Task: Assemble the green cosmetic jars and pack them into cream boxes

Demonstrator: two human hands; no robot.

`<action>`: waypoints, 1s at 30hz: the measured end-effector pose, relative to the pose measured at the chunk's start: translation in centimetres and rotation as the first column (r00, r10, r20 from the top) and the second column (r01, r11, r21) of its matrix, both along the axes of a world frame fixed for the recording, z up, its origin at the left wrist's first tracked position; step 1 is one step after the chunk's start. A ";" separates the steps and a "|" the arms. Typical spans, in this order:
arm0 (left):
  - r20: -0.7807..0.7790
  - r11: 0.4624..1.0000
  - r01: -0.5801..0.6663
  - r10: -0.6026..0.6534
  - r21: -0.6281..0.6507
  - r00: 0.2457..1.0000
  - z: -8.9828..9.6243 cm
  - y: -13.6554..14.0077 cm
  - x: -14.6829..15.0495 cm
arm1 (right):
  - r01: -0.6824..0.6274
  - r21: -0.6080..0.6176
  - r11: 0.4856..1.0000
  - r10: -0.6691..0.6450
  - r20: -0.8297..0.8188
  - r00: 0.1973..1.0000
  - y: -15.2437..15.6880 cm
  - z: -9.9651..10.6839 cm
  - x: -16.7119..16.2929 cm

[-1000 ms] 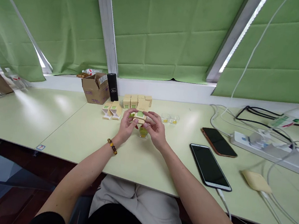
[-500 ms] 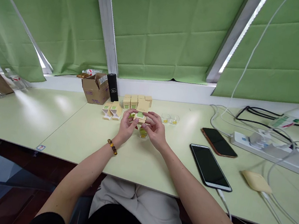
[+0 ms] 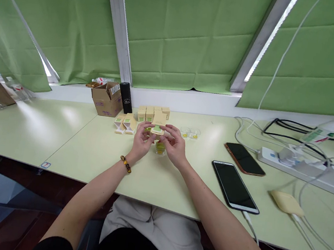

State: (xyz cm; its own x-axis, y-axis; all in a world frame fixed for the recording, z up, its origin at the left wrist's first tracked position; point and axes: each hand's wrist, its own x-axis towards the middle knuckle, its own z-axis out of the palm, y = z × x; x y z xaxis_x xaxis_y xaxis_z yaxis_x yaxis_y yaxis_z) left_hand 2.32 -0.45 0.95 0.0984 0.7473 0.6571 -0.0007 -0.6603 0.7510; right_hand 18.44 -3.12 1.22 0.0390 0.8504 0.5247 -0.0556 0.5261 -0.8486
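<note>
Both of my hands hold a small cream-coloured cardboard box (image 3: pixel 157 131) with a green patch, raised above the table. My left hand (image 3: pixel 142 142) grips its left side between thumb and fingers. On the right side, my right hand (image 3: pixel 174 146) pinches it the same way. A clear glass cup (image 3: pixel 160 149) with yellow-green in it stands just below the box, partly hidden by it. Two more clear cups (image 3: pixel 189 133) with yellow in them are to the right of my right hand. Open cream boxes (image 3: pixel 129 124) lie left of my left hand.
A row of cream boxes (image 3: pixel 150 112) stands behind my hands. Further left are a brown carton (image 3: pixel 107 100) and a black cylinder (image 3: pixel 125 97). Two phones (image 3: pixel 235 187), a yellow case (image 3: pixel 287 202), a power strip (image 3: pixel 303 169) and cables lie to the right.
The box in my hands has tilted slightly and its green patch has shifted a little to the right. Both hands keep nearly the same place.
</note>
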 end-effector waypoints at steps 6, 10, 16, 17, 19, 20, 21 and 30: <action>-0.005 0.997 -0.071 0.071 0.035 0.997 -0.4 0.3 0.1 | 0.021 0.005 1.000 -0.021 0.003 1.000 0.5 -0.4 0.0; -0.067 0.989 -0.127 0.132 0.080 0.989 0.0 -0.4 0.1 | 0.005 0.018 1.000 -0.005 0.013 1.000 0.0 -0.1 0.0; -0.174 0.943 -0.242 0.284 0.229 0.943 0.3 -0.6 -0.1 | -0.092 0.097 0.991 0.091 0.022 0.996 -1.0 0.4 -0.3; -0.171 0.937 -0.259 0.302 0.234 0.938 0.2 -0.5 -0.2 | -0.103 0.114 0.988 0.102 0.011 0.995 -1.0 0.5 -0.4; -0.152 0.941 -0.274 0.306 0.198 0.940 0.1 -0.1 -0.2 | -0.113 0.138 0.984 0.114 -0.001 0.993 -1.2 0.5 -0.4; -0.147 0.949 -0.269 0.293 0.164 0.945 0.1 0.1 -0.3 | -0.116 0.144 0.983 0.117 0.003 0.993 -1.2 0.5 -0.4; -0.141 0.958 -0.258 0.274 0.123 0.951 0.0 0.3 -0.3 | -0.122 0.145 0.982 0.121 0.015 0.993 -1.3 0.6 -0.4; 0.144 0.966 -0.143 0.175 -0.213 0.974 -0.9 2.1 -0.7 | 0.117 0.126 0.985 -0.136 0.155 0.979 -0.5 -0.1 0.1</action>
